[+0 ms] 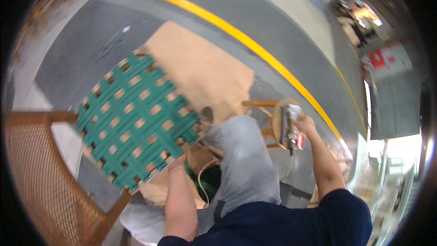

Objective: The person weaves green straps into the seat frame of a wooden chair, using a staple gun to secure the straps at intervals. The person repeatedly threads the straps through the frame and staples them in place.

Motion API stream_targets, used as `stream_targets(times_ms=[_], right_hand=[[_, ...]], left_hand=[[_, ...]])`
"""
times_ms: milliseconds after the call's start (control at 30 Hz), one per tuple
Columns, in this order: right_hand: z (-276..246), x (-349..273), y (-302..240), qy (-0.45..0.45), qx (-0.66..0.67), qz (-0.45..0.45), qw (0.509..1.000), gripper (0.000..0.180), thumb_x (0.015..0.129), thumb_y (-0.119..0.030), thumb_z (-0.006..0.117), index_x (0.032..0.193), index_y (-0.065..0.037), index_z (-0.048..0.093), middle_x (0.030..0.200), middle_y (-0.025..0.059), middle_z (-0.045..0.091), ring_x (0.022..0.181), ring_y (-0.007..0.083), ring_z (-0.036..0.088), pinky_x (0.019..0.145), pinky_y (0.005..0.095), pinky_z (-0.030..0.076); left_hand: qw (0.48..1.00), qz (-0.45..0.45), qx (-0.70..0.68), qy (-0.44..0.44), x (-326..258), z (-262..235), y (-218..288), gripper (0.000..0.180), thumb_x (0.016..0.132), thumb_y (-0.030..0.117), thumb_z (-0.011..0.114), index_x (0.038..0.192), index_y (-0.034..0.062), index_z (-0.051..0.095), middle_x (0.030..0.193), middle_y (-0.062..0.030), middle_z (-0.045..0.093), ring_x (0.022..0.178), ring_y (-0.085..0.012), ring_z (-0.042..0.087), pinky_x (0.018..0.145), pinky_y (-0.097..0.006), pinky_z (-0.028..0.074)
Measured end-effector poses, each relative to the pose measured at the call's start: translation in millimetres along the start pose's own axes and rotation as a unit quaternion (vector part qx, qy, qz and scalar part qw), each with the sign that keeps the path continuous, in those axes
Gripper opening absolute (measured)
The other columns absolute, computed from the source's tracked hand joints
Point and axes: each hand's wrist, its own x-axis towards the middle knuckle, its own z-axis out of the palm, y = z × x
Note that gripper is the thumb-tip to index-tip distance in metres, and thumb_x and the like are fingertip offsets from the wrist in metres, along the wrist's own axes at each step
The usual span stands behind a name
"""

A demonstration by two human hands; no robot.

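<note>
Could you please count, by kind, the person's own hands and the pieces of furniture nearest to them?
Bare hands: 2 (left hand by the chair seat's edge, right hand over the stool)
Brown-framed chair with green woven-strap seat: 1
Light-brown wooden stool with rounded top: 1
Total: 4

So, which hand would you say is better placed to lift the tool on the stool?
Probably the right hand: it is at the tool, while the left hand is by the green webbed seat.

room above seat (132, 130), knee (241, 132) blocking toward stool (276, 123)
</note>
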Motion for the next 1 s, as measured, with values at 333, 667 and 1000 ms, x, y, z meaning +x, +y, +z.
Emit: stream_targets(times_ms=[333, 667, 1000], right_hand=[[25.8, -4.7, -9.9, 0.045, 0.403, -0.023, 0.914, 0.035, 0.073, 0.002, 0.073, 0.107, 0.005, 0.068, 0.083, 0.0063, 0.069, 0.071, 0.0208, 0.066, 0.071, 0.0374, 0.055], [-69.3, -187.9, -143.5, -0.173, 0.435, -0.207, 0.859, 0.03, 0.092, -0.018, 0.081, 0.117, -0.008, 0.067, 0.092, 0.0012, 0.068, 0.073, 0.0118, 0.063, 0.065, 0.0313, 0.053], [33.4, -280.0, -285.4, -0.381, 0.323, -0.285, 0.818, 0.02, 0.099, -0.022, 0.075, 0.102, -0.003, 0.069, 0.08, 0.001, 0.068, 0.059, 0.0116, 0.06, 0.054, 0.0305, 0.049]], left_hand=[[0.996, 0.018, 0.045, -0.069, 18.2, -29.7, 13.1, 0.032, 0.102, 0.04, 0.062, 0.107, 0.0105, 0.071, 0.099, -0.0107, 0.074, 0.087, -0.0305, 0.073, 0.073, -0.047, 0.063], [0.992, -0.017, 0.018, -0.122, 31.1, -38.8, 15.7, 0.025, 0.102, 0.036, 0.06, 0.104, 0.0119, 0.068, 0.097, -0.0076, 0.074, 0.092, -0.027, 0.074, 0.075, -0.049, 0.065], [0.986, -0.077, -0.138, -0.048, 25.2, -33.8, 9.4, 0.018, 0.099, 0.03, 0.064, 0.087, 0.0169, 0.065, 0.079, 0.0007, 0.064, 0.064, -0.018, 0.058, 0.06, -0.038, 0.056]])
